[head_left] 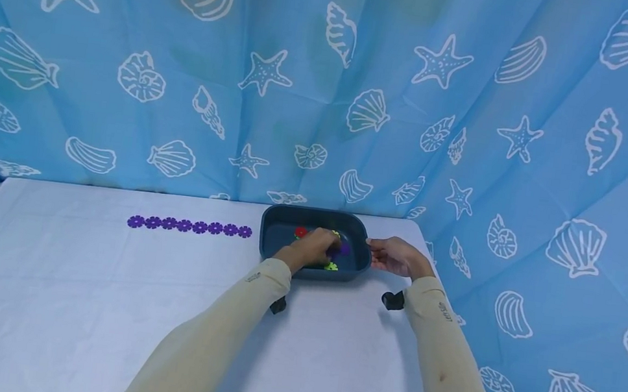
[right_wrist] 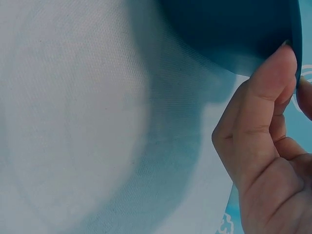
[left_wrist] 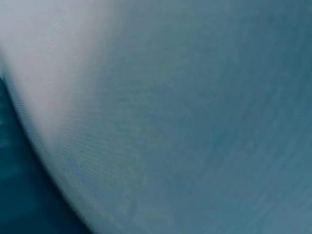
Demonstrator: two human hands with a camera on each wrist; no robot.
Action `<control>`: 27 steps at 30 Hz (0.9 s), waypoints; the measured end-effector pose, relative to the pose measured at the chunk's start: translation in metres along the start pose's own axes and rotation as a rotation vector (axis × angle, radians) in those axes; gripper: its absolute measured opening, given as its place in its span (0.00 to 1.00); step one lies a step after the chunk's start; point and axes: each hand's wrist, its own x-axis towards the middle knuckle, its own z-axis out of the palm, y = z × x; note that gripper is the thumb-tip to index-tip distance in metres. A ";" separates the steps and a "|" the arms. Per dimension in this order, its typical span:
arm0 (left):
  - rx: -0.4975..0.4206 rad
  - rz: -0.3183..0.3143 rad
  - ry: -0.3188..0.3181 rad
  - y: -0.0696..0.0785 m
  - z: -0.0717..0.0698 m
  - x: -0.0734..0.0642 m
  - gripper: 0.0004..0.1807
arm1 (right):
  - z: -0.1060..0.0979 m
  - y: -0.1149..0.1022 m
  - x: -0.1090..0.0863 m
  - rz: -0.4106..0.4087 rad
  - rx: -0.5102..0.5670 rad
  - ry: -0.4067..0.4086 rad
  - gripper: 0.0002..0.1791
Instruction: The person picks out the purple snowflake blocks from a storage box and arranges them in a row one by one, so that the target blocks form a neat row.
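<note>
A dark blue-grey tray (head_left: pixel 313 273) with raised walls stands near the back edge of the table. Inside it lie small flower-shaped plastic pieces: a red piece (head_left: pixel 300 231), a yellow-green piece (head_left: pixel 331 266) and a purple piece (head_left: pixel 345 249). My left hand (head_left: pixel 316 246) reaches down into the tray among them; its fingertips are hidden, so whether it holds a piece cannot be told. At the tray's right end my right hand (head_left: pixel 397 256) pinches the rim. The right wrist view shows curled fingers (right_wrist: pixel 273 83) against the tray wall.
Several purple flower pieces (head_left: pixel 185 225) form a straight row on the white table (head_left: pixel 72 297), left of the tray. A blue curtain (head_left: pixel 300 116) with white shell prints hangs behind and along the right side. Only blurred surfaces show in the left wrist view.
</note>
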 end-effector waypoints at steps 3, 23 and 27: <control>-0.035 -0.007 0.020 -0.001 -0.001 -0.002 0.22 | 0.000 0.000 0.000 -0.004 -0.001 -0.011 0.19; -0.148 0.042 0.196 -0.011 -0.053 -0.031 0.25 | -0.001 -0.001 -0.003 -0.019 -0.030 -0.043 0.20; -0.151 0.043 0.250 -0.028 -0.073 -0.048 0.25 | 0.000 -0.001 -0.002 -0.026 -0.028 -0.059 0.21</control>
